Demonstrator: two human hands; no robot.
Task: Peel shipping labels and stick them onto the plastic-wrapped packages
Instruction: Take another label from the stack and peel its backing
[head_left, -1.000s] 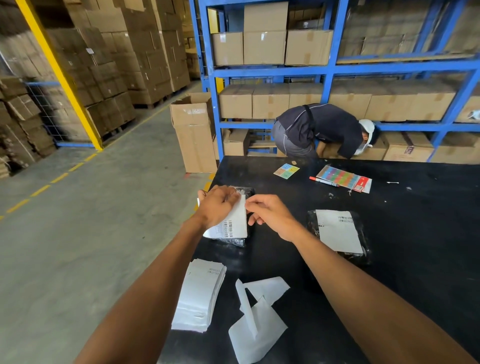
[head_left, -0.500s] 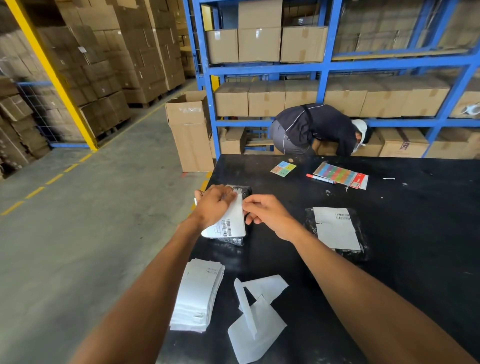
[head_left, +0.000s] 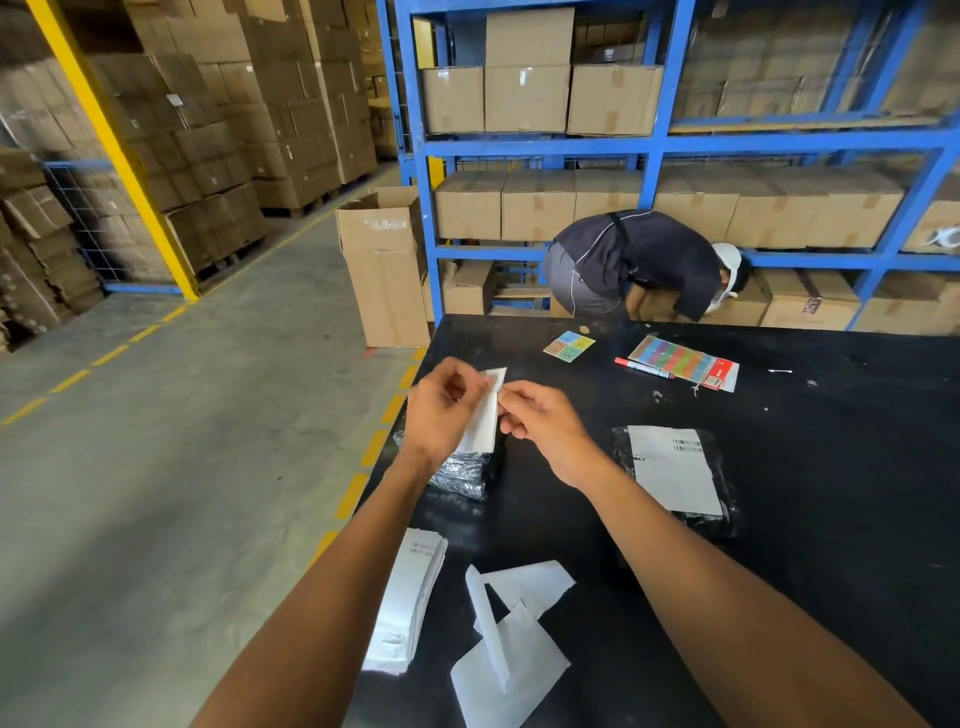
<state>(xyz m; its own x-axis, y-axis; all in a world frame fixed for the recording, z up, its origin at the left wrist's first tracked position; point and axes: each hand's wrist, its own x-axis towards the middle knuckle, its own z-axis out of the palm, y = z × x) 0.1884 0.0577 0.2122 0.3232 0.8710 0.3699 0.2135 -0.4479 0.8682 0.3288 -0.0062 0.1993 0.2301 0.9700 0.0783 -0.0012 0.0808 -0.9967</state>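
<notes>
Both my hands hold one white shipping label (head_left: 485, 415) upright in the air, near the black table's left edge. My left hand (head_left: 441, 410) grips its left side and my right hand (head_left: 540, 421) pinches its right edge. Directly below them lies a plastic-wrapped package (head_left: 460, 475) with no label on its visible part. A second package (head_left: 675, 475), to the right, has a white label stuck on top. A stack of unpeeled labels (head_left: 410, 597) lies near the front left edge.
Peeled backing sheets (head_left: 511, 639) lie by the label stack on the black table (head_left: 831, 467). Colour cards (head_left: 569, 345) and a red marker (head_left: 644, 368) sit at the far side. A person (head_left: 639, 260) bends at blue shelving behind. An open carton (head_left: 384, 275) stands on the floor.
The label has risen off the left package and turned upright between my hands; before, it lay pressed on that package, printed side showing.
</notes>
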